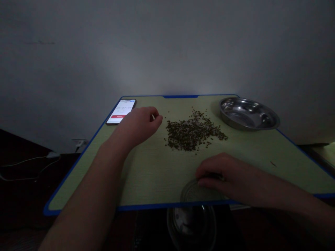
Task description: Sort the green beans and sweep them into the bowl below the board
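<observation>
Two hands curl their fingers, grip too dim to tell: the left hand [141,122] at nine o'clock of the grain pile [187,135], the right hand [230,172] at five, by a clear dish [188,192]. Centred on the table [149,170], the pile seems spread so grains show, long axis nine-to-three, tail toward four.

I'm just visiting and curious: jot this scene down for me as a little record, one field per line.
Left hand: curled left hand, between the phone and the pile
Right hand: curled right hand, at a clear round disc; contact unclear
Pile: small dark grains, loosely spread mid-table
Metal bowl: far right of the pile
Phone screen: lit, with digits and a red button
Table: pale top, blue edging
Below front edge: round shiny container, contents unclear
Lighting: dim
</observation>
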`<action>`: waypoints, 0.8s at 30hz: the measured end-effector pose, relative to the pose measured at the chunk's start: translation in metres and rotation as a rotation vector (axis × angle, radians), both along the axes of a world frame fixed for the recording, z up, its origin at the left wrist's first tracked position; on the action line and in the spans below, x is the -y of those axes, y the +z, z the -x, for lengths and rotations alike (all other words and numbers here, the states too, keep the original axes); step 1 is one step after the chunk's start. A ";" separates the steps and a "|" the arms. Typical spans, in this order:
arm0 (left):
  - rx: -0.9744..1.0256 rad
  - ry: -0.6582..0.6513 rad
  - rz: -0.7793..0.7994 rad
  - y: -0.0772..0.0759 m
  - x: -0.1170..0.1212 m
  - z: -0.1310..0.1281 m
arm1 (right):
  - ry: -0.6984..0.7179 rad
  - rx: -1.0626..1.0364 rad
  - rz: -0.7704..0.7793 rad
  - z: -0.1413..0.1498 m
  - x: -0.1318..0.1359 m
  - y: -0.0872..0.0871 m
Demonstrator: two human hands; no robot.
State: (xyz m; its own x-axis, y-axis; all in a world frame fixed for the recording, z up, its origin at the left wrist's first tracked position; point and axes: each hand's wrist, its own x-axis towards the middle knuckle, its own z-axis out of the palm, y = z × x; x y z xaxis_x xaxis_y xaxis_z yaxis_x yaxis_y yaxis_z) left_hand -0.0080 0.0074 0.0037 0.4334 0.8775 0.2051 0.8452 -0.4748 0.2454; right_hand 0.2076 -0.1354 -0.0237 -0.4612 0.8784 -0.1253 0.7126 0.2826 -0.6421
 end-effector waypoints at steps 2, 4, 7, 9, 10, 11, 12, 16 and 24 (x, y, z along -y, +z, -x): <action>0.006 0.001 -0.002 0.000 0.000 0.000 | -0.010 -0.013 -0.001 0.000 0.000 0.002; 0.009 0.002 -0.005 -0.001 -0.001 0.000 | -0.039 -0.030 -0.017 -0.001 0.000 0.004; 0.007 -0.004 -0.005 0.000 -0.001 0.000 | -0.087 -0.048 -0.080 -0.004 0.001 0.007; 0.010 -0.010 -0.006 0.000 -0.001 0.000 | -0.119 -0.060 -0.125 -0.008 0.001 0.009; 0.011 -0.013 -0.006 0.000 -0.001 0.000 | -0.140 -0.068 -0.150 -0.011 0.001 0.009; 0.012 -0.015 -0.004 0.000 0.000 0.000 | -0.164 -0.074 -0.177 -0.015 0.000 0.010; 0.011 -0.015 0.000 -0.001 0.001 0.000 | -0.193 -0.078 -0.206 -0.019 -0.001 0.010; 0.020 -0.018 -0.007 -0.002 0.001 -0.001 | -0.399 -0.147 -0.339 -0.039 -0.009 0.009; 0.137 -0.038 -0.017 0.014 0.052 0.000 | -0.614 -0.308 -0.452 -0.054 -0.027 -0.007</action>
